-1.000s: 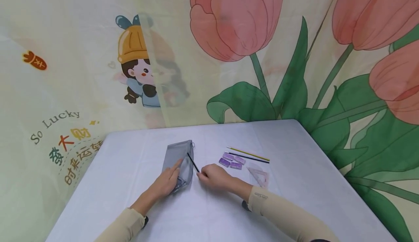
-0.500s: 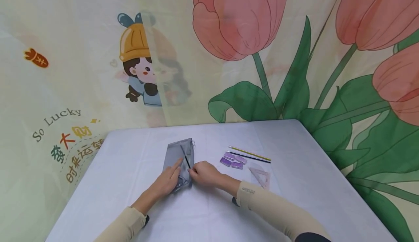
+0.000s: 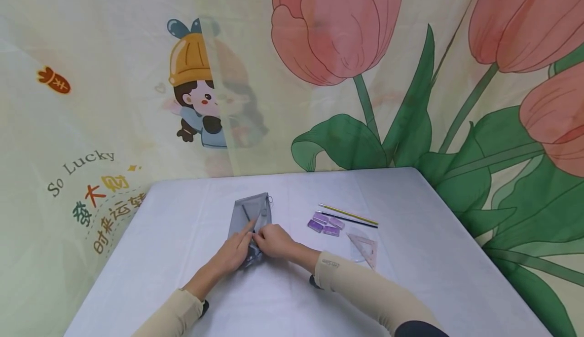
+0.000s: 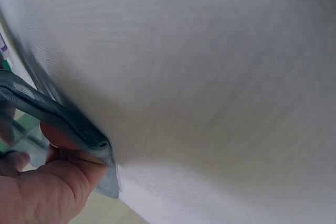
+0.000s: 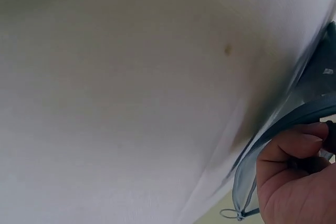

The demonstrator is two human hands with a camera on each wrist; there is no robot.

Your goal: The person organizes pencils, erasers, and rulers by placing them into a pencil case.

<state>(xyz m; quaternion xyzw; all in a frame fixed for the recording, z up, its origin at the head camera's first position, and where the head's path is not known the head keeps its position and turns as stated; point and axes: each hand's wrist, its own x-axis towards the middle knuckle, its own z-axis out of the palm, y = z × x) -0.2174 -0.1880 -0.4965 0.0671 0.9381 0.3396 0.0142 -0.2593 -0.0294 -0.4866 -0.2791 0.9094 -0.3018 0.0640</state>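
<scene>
A grey see-through mesh pencil pouch (image 3: 236,220) lies slanted in front of me, its zip side to the right. My left hand (image 3: 231,252) holds the pouch at its near part, index finger stretched along it; in the left wrist view the thumb pinches the zip edge (image 4: 79,127). My right hand (image 3: 275,240) is at the opening and grips the end of a black pencil (image 3: 247,212), whose shaft shows as a dark line through the mesh. In the right wrist view the right hand (image 5: 299,177) has curled fingers just inside the zip edge.
Right of the pouch lie a yellow pencil (image 3: 349,214) and a second black pencil (image 3: 351,219). Several small purple blocks (image 3: 331,231) sit beside them, and a clear set square (image 3: 367,248) lies nearer. All rest on a white-covered table (image 3: 420,256) before a printed curtain.
My right hand has moved left to the pouch, and the black pencil has slid from outside into it, under the mesh. The left hand has kept its place.
</scene>
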